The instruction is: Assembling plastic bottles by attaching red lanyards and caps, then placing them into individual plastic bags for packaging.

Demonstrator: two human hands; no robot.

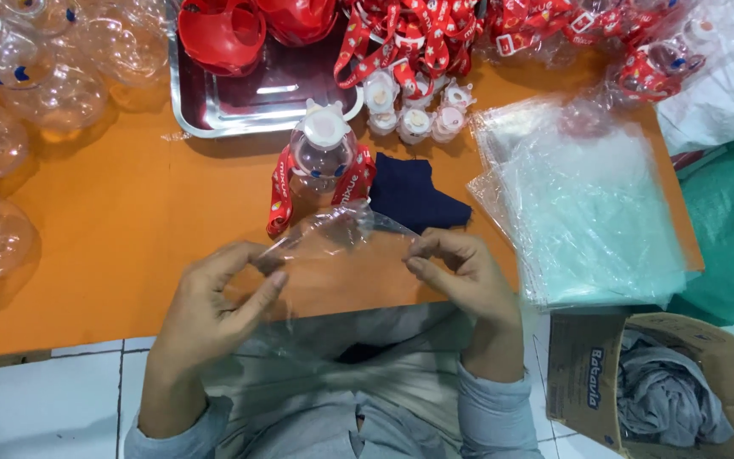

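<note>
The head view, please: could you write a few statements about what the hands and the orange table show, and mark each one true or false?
1. Both hands, left hand and right hand, pinch one clear plastic bag. True.
2. The small clear bottle with red straps lies on its side. False: it stands upright.
3. A dark blue cloth lies right of that bottle. True.
4. The stack of plastic bags sits inside the metal tray. False: it lies on the orange table, at the right end.
</note>
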